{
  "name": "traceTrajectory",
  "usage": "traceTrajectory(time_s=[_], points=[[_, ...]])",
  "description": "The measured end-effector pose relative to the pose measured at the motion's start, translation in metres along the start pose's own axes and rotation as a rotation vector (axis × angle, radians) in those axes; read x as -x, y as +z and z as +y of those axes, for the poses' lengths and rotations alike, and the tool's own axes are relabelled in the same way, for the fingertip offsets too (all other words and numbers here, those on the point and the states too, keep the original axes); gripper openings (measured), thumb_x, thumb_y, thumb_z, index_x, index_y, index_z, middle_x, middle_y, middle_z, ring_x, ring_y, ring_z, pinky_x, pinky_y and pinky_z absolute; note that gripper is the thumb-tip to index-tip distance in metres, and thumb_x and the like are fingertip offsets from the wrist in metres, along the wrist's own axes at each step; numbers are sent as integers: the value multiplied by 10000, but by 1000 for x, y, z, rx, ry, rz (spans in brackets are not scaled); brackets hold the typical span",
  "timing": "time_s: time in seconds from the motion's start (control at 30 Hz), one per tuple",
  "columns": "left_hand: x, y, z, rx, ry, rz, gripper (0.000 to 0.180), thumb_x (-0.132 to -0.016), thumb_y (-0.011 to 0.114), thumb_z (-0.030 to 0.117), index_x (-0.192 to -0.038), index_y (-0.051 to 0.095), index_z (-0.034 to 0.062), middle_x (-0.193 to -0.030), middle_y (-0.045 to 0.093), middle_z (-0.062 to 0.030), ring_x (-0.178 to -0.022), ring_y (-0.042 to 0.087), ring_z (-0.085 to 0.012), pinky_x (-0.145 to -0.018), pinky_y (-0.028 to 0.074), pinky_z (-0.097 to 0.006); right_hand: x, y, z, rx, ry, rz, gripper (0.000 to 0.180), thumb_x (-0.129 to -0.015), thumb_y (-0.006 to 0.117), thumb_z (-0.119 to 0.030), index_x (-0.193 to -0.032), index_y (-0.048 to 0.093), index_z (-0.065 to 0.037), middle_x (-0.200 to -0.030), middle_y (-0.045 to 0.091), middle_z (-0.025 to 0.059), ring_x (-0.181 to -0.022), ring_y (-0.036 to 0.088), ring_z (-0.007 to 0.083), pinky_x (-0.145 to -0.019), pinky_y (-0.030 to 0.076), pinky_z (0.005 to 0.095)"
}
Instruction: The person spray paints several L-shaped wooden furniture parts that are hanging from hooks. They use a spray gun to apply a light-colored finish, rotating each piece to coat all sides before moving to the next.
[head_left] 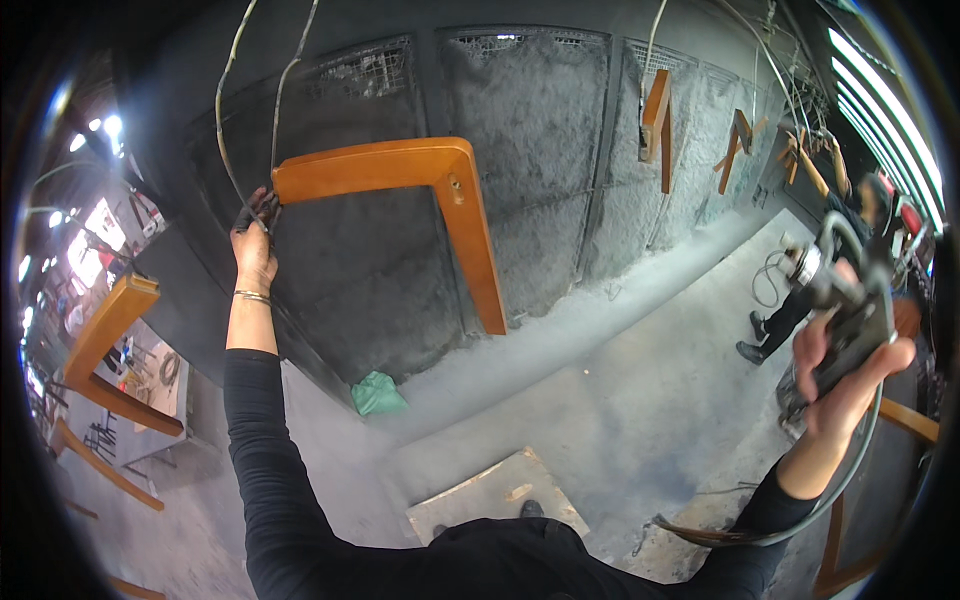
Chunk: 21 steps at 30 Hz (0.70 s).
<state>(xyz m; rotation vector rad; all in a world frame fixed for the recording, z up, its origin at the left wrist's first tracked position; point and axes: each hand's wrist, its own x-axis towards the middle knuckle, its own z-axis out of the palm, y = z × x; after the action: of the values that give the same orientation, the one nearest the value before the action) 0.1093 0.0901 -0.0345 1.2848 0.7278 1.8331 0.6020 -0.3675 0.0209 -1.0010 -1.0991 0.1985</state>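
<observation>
My left hand (257, 240) is raised and closed at the near end of an L-shaped, orange-brown wooden furniture part (370, 169), where a hanging wire meets it. Blackened fingertips grip at that corner; the exact hold is partly hidden. The wooden part hangs from wires, one leg pointing down to the right. On the right, my right hand (840, 385) is wrapped round a spray gun (845, 300), which is slightly blurred. A grey hose (800, 530) loops down from the gun past my forearm.
More wooden parts hang at left (110, 350) and along the far wall (656, 125). A co-worker (850, 215) stands far right, arms raised to a hanging piece. Dusty wall panels (520, 160) face me. A green bag (378, 394) lies at their foot; a board (500, 493) lies under my feet.
</observation>
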Motion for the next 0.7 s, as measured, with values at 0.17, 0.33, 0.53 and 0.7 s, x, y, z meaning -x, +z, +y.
traceTrajectory(time_s=[0.17,0.33,0.53,0.7], points=[[73,-38,-64,-166,-71,105,237,-981,499,16,-1094,705,44,-975,683,-29,-869,610,-125,-791,481,-285,58,-8,66,188,204,-219,997,-832,408,-858,-1261,636,13,-611,611,33,-431,450,46,-398,338,204],[238,-88,-162,240,-595,73,431,-1068,394,370,-972,647,35,-848,667,-102,-815,640,-216,-811,503,-339,128,12,154,108,399,-496,840,-897,482,-744,-1157,677,31,-678,647,51,-466,484,53,-411,359,209],[428,-89,-201,-49,-830,385,266,-1051,482,231,-955,606,17,-815,624,-68,-692,600,-167,-663,556,-359,197,70,217,-2,674,-812,588,-996,524,-545,-1064,705,10,-710,653,8,-522,491,38,-464,388,214],[484,-90,-169,-138,-852,323,194,-1000,591,164,-977,671,-10,-813,673,-40,-714,630,-132,-705,557,-308,206,111,226,-153,822,-1081,489,-1019,552,-433,-988,697,32,-749,651,11,-598,545,57,-556,453,221]])
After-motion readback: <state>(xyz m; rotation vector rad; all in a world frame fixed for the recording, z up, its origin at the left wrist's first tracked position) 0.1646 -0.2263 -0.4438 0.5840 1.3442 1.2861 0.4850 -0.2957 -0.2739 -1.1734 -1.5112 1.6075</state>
